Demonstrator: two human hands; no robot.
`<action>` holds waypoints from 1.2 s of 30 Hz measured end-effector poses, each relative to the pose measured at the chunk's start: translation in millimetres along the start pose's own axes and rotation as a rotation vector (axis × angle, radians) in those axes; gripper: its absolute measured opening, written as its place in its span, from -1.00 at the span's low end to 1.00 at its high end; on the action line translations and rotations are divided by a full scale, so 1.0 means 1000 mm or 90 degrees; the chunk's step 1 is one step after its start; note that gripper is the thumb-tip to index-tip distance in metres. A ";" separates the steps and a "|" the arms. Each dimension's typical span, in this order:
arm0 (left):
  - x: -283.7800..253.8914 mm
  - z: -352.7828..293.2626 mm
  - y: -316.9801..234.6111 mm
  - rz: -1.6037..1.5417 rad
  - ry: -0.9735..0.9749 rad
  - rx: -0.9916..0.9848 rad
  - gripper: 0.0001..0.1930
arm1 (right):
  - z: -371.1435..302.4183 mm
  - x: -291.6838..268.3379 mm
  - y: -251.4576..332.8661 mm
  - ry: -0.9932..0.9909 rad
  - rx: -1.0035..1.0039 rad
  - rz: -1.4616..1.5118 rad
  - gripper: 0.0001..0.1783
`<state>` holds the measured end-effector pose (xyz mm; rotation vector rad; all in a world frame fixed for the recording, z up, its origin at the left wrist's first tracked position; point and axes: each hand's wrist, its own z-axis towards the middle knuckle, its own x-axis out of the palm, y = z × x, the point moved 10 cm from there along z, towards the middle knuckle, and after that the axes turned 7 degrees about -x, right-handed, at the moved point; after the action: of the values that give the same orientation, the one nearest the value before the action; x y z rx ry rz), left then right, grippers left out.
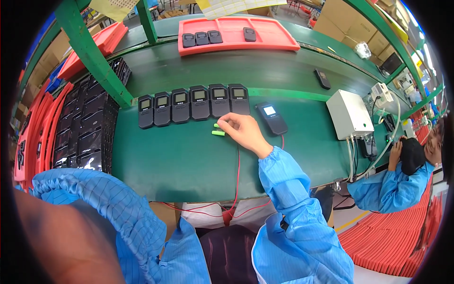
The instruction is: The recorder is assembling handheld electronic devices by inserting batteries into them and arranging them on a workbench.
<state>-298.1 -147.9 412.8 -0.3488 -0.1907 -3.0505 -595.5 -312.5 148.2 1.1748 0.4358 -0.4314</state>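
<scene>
Head view: right hand (pixel 243 131) reached onto green counter (pixel 179 161), grip pinched together over two green batteries (pixel 218 130) lying just left of fingertips, long axes left-right. Row of black devices (pixel 191 105) just beyond. Left hand not seen; right nearer.

Both arms are covered by light blue cleanroom sleeves, crossed by a fine grid of thin darker lines. The right hand (pixel 243 131) is bare, and the sleeve is gathered at its wrist into an elasticated, ruffled cuff. A similar frilled hem is seen on the left sleeve at eight o'clock. A dark maroon garment is worn at six o'clock.
</scene>
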 end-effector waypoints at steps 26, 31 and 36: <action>-0.058 0.050 -0.034 0.144 0.101 0.071 -0.59 | 0.002 0.002 -0.001 0.014 0.020 0.069 -0.65; -0.062 0.051 -0.033 0.130 0.100 0.072 -0.59 | 0.004 0.001 0.001 0.018 0.031 0.059 -0.64; -0.063 0.052 -0.034 0.117 0.084 0.080 -0.59 | 0.002 -0.001 0.002 -0.008 0.000 0.074 -0.66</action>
<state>-228.1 -104.4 445.0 -0.1478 -0.3209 -2.8501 -595.2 -313.5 150.6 1.1902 0.3540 -0.3374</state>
